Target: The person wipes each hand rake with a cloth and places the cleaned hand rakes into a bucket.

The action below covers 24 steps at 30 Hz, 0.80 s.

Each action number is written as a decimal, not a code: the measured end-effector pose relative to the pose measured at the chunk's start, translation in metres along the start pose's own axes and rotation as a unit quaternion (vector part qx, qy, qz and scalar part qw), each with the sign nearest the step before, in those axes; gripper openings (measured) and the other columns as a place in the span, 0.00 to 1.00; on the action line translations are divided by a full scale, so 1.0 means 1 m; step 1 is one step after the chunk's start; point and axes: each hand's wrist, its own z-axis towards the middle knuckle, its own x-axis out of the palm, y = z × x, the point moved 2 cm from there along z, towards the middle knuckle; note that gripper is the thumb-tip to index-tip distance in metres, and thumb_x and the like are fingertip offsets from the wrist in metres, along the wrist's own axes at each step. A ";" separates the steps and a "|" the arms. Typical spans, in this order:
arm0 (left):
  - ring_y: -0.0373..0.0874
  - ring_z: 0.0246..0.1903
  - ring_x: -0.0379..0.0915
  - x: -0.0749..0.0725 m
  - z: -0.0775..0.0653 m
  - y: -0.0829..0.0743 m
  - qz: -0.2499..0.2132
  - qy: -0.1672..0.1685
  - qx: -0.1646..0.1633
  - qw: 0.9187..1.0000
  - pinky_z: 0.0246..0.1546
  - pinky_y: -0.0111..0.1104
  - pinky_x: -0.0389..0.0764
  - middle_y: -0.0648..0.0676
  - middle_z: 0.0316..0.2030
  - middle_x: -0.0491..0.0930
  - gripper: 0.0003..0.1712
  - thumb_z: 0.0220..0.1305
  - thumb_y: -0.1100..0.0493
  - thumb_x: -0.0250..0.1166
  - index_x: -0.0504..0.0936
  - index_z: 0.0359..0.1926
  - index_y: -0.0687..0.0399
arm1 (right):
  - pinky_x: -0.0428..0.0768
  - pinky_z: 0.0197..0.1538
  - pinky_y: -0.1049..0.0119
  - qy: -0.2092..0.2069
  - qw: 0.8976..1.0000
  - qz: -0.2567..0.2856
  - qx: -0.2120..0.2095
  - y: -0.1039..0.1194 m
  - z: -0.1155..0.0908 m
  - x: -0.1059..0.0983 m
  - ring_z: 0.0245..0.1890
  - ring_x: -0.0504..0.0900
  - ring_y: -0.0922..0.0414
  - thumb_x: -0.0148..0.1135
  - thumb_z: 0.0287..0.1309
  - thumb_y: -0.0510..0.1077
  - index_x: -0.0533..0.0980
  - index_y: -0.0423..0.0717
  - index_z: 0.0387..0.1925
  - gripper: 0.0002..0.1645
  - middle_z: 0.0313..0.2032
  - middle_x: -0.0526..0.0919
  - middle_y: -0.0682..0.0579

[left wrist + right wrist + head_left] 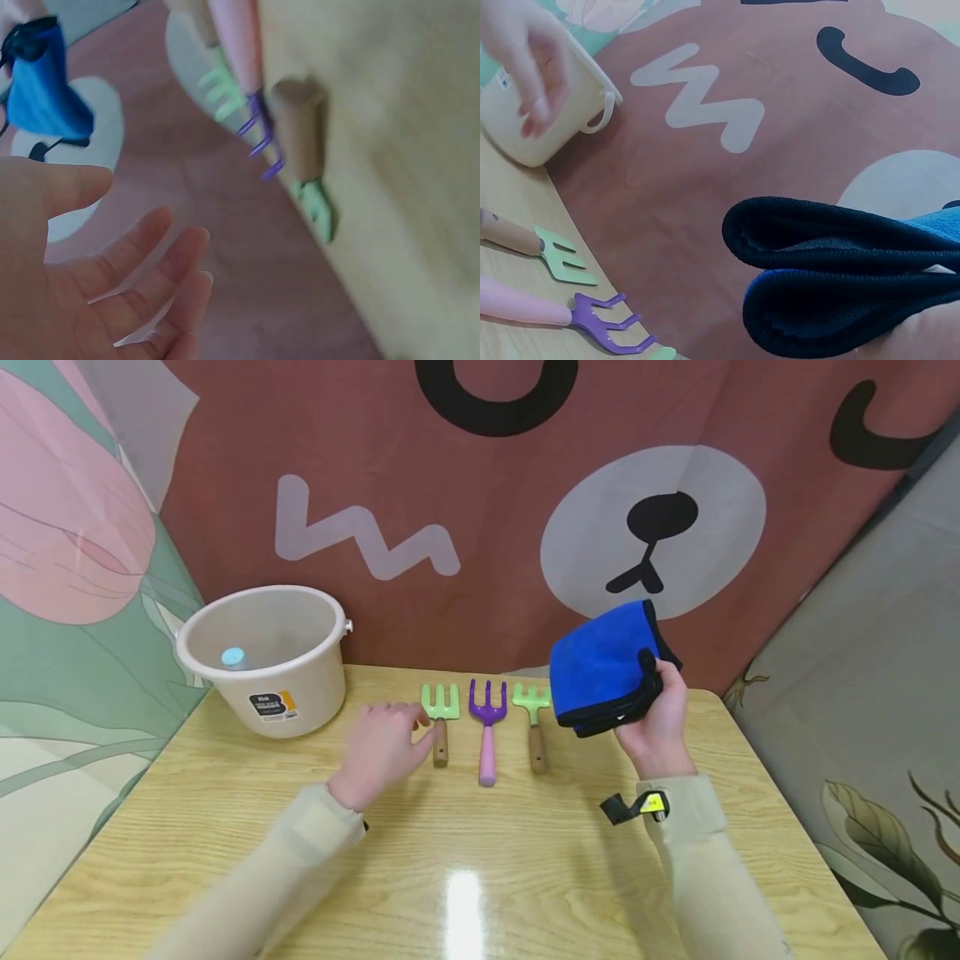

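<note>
Blue cloth (pixel 604 664) is gripped in the right hand (pixel 660 727), right of the forks (pixel 488 720), while the left hand (pixel 381 746), fingers loose and empty, hovers beside the leftmost fork (pixel 441 748), tines (pixel 441 697) pointing away.

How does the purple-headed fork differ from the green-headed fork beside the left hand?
Colour: the purple fork has a pink handle, the green fork near the left hand a brown one. Length: the purple fork is longer than the green fork. Head: the purple fork's tines are slimmer, the green fork's broader and flatter. Both have three tines and lie on the table, tines toward the backdrop.
</note>
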 end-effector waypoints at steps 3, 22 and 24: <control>0.53 0.26 0.79 0.015 -0.005 0.000 0.002 0.009 -0.004 1.000 0.33 0.46 0.77 0.53 0.23 0.86 0.17 0.65 0.47 0.65 0.90 0.33 0.55 | 0.74 0.58 0.58 -0.002 1.000 0.002 0.003 -0.001 0.000 -0.002 0.57 0.70 0.54 0.54 0.70 0.49 0.65 0.52 0.55 0.16 0.56 0.72 0.53; 0.51 0.24 0.76 0.074 0.015 -0.001 0.032 0.206 -0.058 0.976 0.26 0.45 0.82 0.55 0.27 0.75 0.20 0.68 0.45 0.62 0.80 0.37 0.59 | 0.70 0.60 0.59 -0.008 1.000 -0.012 0.005 -0.003 0.003 -0.006 0.59 0.68 0.55 0.53 0.71 0.51 0.63 0.54 0.56 0.18 0.58 0.68 0.55; 0.52 0.26 0.77 0.078 0.018 0.000 0.052 0.212 -0.065 0.974 0.27 0.46 0.83 0.56 0.28 0.76 0.21 0.69 0.45 0.61 0.83 0.40 0.60 | 0.71 0.60 0.59 -0.012 1.000 -0.010 0.007 -0.003 0.003 -0.006 0.59 0.68 0.55 0.54 0.71 0.51 0.63 0.54 0.56 0.17 0.58 0.69 0.55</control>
